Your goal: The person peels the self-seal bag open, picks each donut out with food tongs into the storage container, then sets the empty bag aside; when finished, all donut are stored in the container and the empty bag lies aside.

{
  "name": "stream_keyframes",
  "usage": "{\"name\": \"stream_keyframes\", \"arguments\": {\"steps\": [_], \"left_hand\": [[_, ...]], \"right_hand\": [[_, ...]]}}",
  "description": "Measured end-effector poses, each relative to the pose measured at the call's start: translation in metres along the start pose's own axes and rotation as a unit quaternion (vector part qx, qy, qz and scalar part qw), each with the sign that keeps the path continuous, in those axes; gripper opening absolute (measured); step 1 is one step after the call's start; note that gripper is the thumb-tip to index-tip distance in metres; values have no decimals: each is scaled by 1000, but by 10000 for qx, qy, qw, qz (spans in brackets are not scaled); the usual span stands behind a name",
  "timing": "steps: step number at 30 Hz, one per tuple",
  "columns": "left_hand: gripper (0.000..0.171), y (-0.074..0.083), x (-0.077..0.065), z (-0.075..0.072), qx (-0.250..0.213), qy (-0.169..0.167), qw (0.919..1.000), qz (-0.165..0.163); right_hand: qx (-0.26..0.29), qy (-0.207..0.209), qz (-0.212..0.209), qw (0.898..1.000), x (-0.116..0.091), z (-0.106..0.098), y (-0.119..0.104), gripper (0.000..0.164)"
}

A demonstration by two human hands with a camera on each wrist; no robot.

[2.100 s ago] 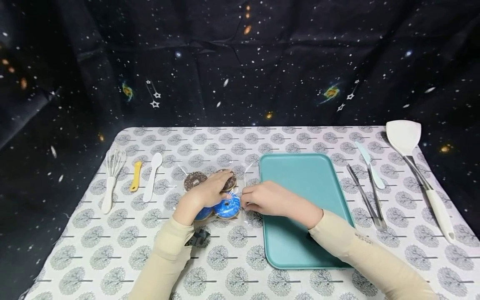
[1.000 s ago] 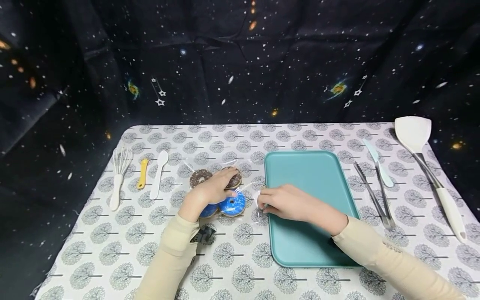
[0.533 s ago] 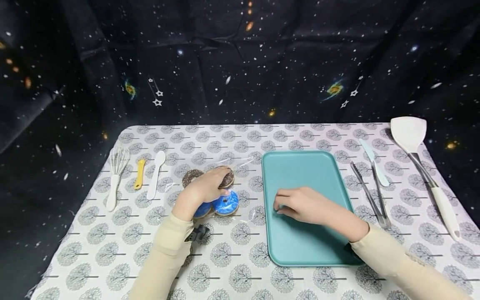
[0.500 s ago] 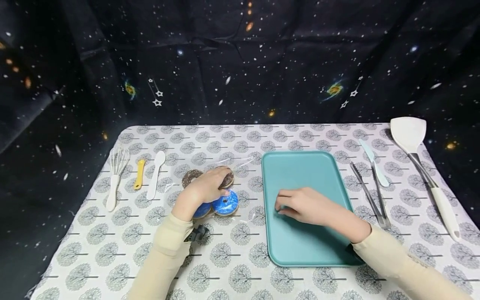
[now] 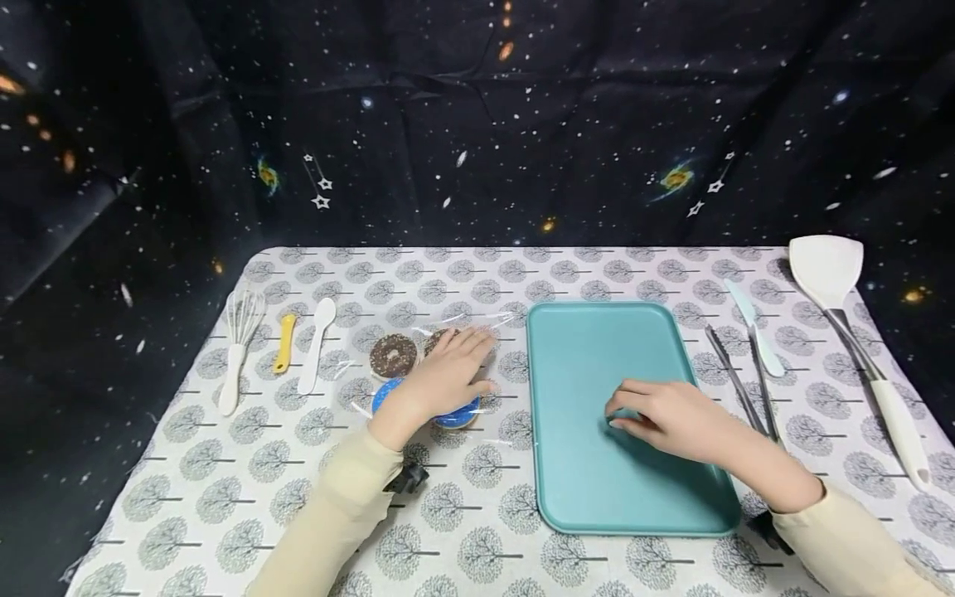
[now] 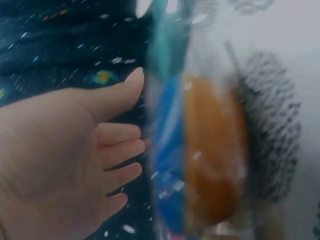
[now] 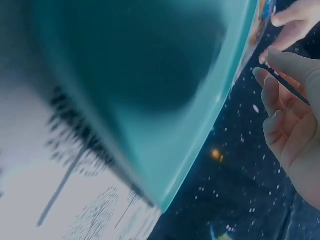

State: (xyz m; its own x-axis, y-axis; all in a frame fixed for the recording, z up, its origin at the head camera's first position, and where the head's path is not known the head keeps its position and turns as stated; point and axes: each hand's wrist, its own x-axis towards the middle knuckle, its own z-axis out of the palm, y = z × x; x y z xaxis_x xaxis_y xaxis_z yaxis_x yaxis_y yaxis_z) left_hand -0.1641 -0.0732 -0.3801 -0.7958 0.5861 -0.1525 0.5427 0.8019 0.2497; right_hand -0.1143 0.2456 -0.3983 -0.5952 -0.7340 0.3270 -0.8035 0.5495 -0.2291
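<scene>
Donuts in a clear plastic wrapper lie left of the middle of the table. A brown sprinkled donut [image 5: 393, 356] shows at the back left, and a blue-iced donut [image 5: 458, 414] shows at the front right. My left hand [image 5: 440, 381] is over them with its fingers extended, hiding parts of the group. The left wrist view shows the hand [image 6: 50, 150] with straight fingers beside a blue donut [image 6: 170, 165] under the film. Above the teal tray [image 5: 574, 473] is my right hand [image 5: 671, 419], fingers loosely bent, nothing in it.
A whisk [image 5: 235, 356], a short yellow handle [image 5: 285, 344] and a white spoon [image 5: 317, 344] lie to the left. To the right are metal tongs [image 5: 734, 381], a pale blue spreader [image 5: 746, 311] and a white spatula [image 5: 826, 269]. A dark star-printed cloth [image 5: 477, 166] hangs behind.
My right hand has moved right from the wrapper's edge, which it held earlier, to over the tray. My left hand has shifted slightly and its fingers have straightened above the donuts.
</scene>
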Motion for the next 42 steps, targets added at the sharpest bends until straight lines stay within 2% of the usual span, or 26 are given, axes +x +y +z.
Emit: {"name": "stream_keyframes", "arguments": {"steps": [3, 6, 7, 14, 17, 19, 28, 33, 42], "left_hand": [[70, 6, 7, 6, 454, 130, 9987, -165], [66, 10, 12, 14, 852, 323, 9955, -270], [62, 11, 14, 16, 962, 410, 9941, -291], [3, 14, 20, 26, 1583, 1205, 9796, -274], [6, 14, 20, 26, 1746, 1394, 9743, -305], [5, 13, 18, 26, 1667, 1513, 9739, -288], [9, 10, 8, 17, 634, 1874, 9802, -40], [12, 8, 4, 15, 128, 2242, 9744, 115], [12, 5, -1, 15, -251, 2824, 9581, 414]], "right_hand": [[-17, 65, 118, 9999, -7, -4, 2, 20], [-45, 79, 240, 9997, -13, -7, 4, 20], [-67, 78, 279, 9996, -15, -8, 5, 20], [-99, 101, 449, 9989, -20, -9, 6, 19], [-151, 98, 484, 9987, -21, -7, 5, 18], [-164, 82, 499, 9986, -21, -7, 5, 18], [-214, 22, 773, 9968, -30, -11, 10, 18], [-266, -31, 965, 9950, -36, -12, 15, 17], [-742, 166, 1330, 9882, -53, -19, 26, 19]]}}
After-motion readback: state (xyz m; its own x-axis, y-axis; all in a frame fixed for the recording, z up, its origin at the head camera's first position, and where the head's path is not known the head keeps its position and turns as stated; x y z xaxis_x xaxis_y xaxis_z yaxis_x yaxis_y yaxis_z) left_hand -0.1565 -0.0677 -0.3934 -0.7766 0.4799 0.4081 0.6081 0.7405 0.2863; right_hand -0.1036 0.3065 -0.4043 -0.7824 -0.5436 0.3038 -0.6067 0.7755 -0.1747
